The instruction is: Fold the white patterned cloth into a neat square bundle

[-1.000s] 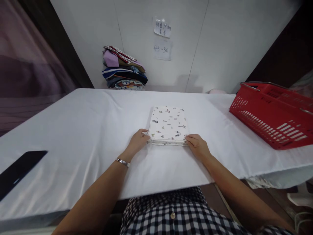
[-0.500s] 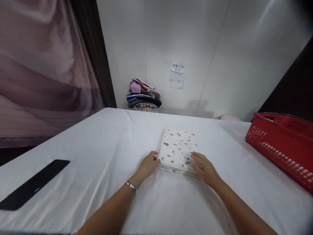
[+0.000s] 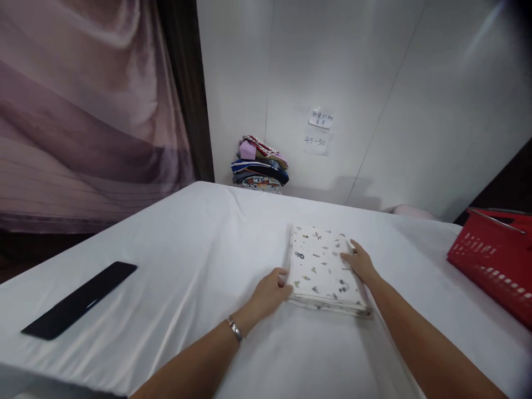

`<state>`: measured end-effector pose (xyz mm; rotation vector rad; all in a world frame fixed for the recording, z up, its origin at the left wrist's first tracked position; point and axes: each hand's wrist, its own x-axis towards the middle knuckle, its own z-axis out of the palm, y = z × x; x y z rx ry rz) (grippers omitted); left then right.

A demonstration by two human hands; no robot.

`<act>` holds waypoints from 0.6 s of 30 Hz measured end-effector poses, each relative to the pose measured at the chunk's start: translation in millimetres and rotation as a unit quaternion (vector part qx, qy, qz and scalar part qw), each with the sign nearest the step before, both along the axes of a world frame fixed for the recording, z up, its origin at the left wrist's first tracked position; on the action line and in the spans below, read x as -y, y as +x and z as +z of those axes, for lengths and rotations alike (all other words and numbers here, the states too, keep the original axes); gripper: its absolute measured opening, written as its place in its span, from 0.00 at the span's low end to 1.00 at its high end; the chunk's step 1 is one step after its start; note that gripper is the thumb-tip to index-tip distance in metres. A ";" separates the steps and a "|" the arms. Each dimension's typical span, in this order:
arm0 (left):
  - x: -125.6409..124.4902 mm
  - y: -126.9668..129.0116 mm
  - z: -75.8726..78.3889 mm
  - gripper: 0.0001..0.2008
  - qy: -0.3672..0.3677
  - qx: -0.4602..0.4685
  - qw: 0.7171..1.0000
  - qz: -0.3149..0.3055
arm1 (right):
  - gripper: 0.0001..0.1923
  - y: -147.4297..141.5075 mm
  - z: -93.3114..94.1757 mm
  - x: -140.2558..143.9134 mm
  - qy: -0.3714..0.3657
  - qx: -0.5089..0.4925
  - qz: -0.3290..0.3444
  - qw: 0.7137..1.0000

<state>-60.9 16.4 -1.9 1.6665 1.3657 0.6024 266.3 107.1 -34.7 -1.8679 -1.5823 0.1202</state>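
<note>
A folded white cloth (image 3: 320,266) printed with small plants and figures lies flat on the white-covered table (image 3: 174,244). Its layered fold faces me. At the near left corner, my left hand (image 3: 270,291) holds the edge, thumb at the corner and the other fingers curled at the side. Partway up the right side, my right hand (image 3: 361,263) grips the other edge with the thumb on top; its remaining fingers are partly hidden beyond the edge. A silvery bracelet (image 3: 235,330) circles my left wrist.
A red plastic basket (image 3: 494,249) stands at the right. On the left lies a flat black object (image 3: 83,299). Beyond the table's far edge are a stack of folded fabrics (image 3: 260,166) and paper notes (image 3: 318,141) on the wall. A pinkish curtain (image 3: 83,111) hangs at left.
My right hand has moved from the cloth's near right corner farther up its right edge. My left hand stays by the near left corner. The view has shifted left.
</note>
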 end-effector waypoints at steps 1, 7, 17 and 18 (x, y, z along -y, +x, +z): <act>5.6 4.8 -0.3 0.21 0.001 0.004 1.000 -0.020 | 0.28 5.1 2.4 -1.9 -0.027 0.008 -0.012 1.000; 22.1 18.2 0.8 0.21 0.024 -0.016 0.997 -0.066 | 0.25 5.4 24.4 -14.3 -0.064 0.138 0.023 0.988; 18.4 14.8 -5.8 0.19 0.018 0.036 0.998 -0.048 | 0.19 -117.7 25.9 -55.9 -0.034 0.182 0.204 0.961; 18.0 15.5 -7.3 0.20 0.015 0.050 0.998 -0.038 | 0.18 -124.5 25.6 -63.5 -0.039 0.182 0.207 0.960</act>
